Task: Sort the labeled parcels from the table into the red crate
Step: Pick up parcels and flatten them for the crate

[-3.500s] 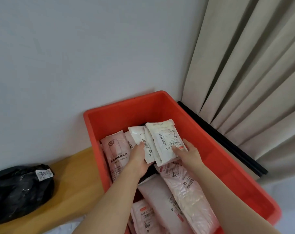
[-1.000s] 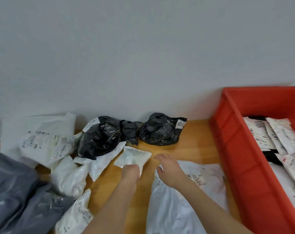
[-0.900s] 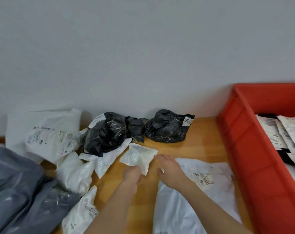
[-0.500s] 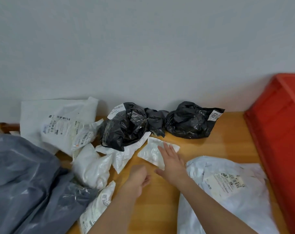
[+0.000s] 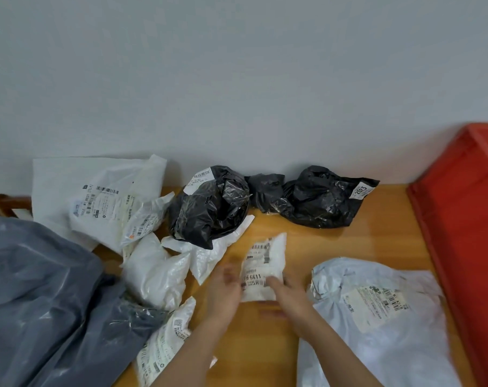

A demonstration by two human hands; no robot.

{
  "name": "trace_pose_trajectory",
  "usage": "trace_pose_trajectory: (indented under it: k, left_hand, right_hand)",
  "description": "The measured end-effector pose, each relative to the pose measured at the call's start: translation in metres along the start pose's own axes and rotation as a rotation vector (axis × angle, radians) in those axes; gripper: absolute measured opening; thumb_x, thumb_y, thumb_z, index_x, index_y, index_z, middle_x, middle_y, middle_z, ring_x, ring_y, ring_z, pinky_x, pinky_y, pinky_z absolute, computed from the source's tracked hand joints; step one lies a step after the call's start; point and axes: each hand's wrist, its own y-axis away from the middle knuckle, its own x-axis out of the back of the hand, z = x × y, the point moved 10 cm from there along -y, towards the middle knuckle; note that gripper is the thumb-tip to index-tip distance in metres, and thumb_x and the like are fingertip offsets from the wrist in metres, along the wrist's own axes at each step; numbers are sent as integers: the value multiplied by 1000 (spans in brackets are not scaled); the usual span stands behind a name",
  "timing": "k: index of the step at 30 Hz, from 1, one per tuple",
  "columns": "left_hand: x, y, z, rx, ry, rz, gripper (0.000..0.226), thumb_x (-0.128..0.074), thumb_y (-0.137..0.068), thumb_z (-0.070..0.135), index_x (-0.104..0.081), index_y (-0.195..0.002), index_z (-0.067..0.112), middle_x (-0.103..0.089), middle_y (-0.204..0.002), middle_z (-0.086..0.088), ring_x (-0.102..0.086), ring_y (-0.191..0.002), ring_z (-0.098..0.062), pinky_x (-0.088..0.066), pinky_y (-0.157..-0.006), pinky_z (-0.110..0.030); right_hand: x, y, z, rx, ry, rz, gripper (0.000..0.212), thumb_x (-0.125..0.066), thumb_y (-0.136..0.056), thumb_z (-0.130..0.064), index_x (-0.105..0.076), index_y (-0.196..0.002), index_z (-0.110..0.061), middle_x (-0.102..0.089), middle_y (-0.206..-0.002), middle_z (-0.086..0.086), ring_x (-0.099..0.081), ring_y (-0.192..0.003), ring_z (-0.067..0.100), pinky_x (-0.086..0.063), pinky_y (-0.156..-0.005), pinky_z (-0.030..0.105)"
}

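Both hands — left hand (image 5: 226, 289), right hand (image 5: 289, 291) — hold the small white parcel (image 5: 262, 268) by its lower edge. The slick pouch could slip free — the grip looks shallow, though blur hides the fingers.

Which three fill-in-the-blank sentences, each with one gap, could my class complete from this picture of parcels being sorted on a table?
1. The right hand and left hand hold a small white parcel whose label faces ____.
2. The crate at the right edge of the picture is ____ in colour.
3. The black parcel beside the crate carries a label that reads ____.

Missing words: up; red; 2023
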Motion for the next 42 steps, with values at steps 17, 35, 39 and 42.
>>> trace_pose_trajectory:
  k: [17, 35, 39, 42]
  left_hand:
    - [-59, 1, -3, -452, -1043, -291, 57, -39, -102, 26, -15, -153, 39, -4, -162, 17, 3, -150, -24, -3, -121, -48]
    - [-77, -3, -3, -476, -1218, -373, 103, -65, -87, 43, 14, -152, 36, 20, -159, 17, 22, -147, -22, 12, -119, -52]
    - [-71, 4, 3, -471, -1151, -337, 99, -64, -87, 47, 6, -155, 31, 8, -163, 12, 15, -149, -22, 9, -119, -49]
    - [-65, 16, 6, -546, -1077, -284, 77, -53, -95, 44, -7, -156, 30, 2, -163, 12, 8, -150, -18, 4, -121, -46]
  right_hand:
    - [1, -22, -11, 277, 1014, -15, 65, -65, -85, -8, -37, -141, -27, -18, -158, -14, -19, -143, 16, -35, -108, 39]
    - [-5, -19, 19, 326, 952, 4, 64, -48, -99, -13, -15, -154, -20, 8, -163, -4, 4, -150, 13, -11, -122, 34]
    - [-7, 2, 6, 451, 912, 69, 67, -47, -92, 3, -26, -152, -15, -4, -163, -2, -5, -151, 17, -13, -122, 35]
    - [-19, 23, 17, 478, 904, 29, 75, -41, -82, 14, -33, -150, -17, -10, -163, -4, -7, -150, 13, -11, -122, 31]
